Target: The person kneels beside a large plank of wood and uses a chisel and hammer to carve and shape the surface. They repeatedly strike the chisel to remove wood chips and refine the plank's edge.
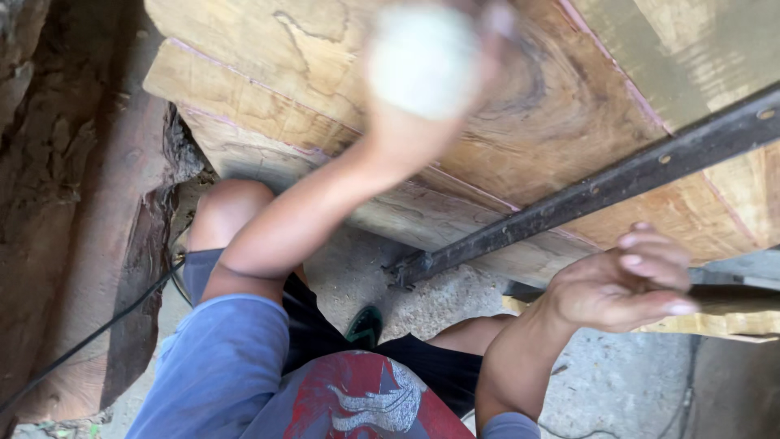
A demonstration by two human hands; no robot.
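Blue sleeves and a red-printed shirt (357,402) filled the bottom, with both arms reaching to rough timber.

Blurred by motion, the left hand (426,69) was raised against the wide, pale sawn slab (268,73), a whitish rounded object (422,57) on it; whether it gripped that object could not be told. The right hand (621,280) curled closed around a dark narrow bar (731,297) lying over a yellowish plank (715,325). A black perforated metal rail (601,191) crossed the grainy, pink-lined slab diagonally. A bark-edged log (89,244) stood on the left above gritty concrete floor (357,272).
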